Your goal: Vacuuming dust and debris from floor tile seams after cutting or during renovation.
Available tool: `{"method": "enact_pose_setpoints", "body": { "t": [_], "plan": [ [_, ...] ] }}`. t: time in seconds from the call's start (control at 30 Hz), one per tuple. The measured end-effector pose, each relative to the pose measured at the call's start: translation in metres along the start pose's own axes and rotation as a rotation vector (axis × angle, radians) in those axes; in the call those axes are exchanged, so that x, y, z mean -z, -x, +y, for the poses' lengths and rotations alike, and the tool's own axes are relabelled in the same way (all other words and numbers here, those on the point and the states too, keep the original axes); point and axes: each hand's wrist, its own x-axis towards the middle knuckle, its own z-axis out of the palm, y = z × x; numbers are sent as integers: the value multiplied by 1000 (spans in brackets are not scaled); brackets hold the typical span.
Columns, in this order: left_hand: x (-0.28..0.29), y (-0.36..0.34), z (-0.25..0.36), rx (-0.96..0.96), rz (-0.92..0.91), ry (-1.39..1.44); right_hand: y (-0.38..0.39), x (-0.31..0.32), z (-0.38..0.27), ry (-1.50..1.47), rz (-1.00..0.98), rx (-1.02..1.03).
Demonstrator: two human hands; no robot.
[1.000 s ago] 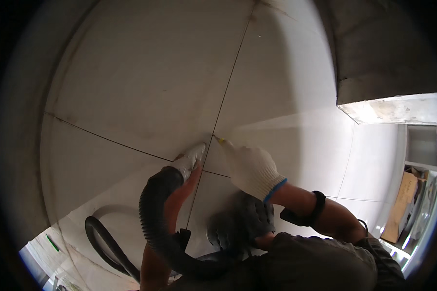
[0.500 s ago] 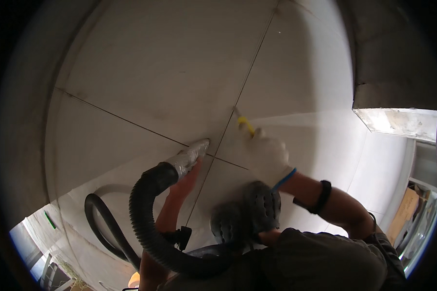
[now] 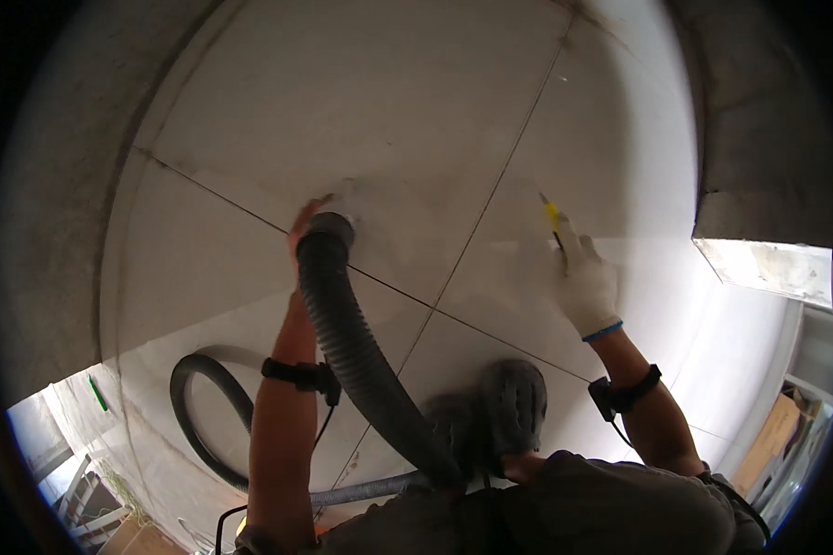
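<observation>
From here the ribbed hose is dark grey, and the tool on the right shows bright yellow. The glove is off-white, edged in blue, over pale grey floor tiles crossed by blackish lines.

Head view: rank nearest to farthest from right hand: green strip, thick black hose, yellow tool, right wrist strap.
1. Yellow tool: in the gloved right hand.
2. Right wrist strap: same arm, below the glove.
3. Thick black hose: to its left, running up to the left hand.
4. Green strip: far lower left.
</observation>
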Motion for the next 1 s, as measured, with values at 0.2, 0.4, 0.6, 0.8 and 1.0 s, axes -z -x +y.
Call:
{"method": "enact_pose_setpoints", "body": {
  "t": [0.2,0.4,0.6,0.8,1.0],
  "plan": [
    [35,26,53,-449,210,-272,17,-2,43,230,90,-91],
    [-26,90,147,-431,270,-718,-11,54,-85,-587,-161,163],
    [-14,71,122,-577,398,-747,-30,109,-205,-1228,-865,-217],
    [49,52,89,-482,419,-417,-90,84,-254,-756,-788,97],
    [179,40,-10,210,982,-594,-176,58,-390,-661,-908,157]
  ]
}}
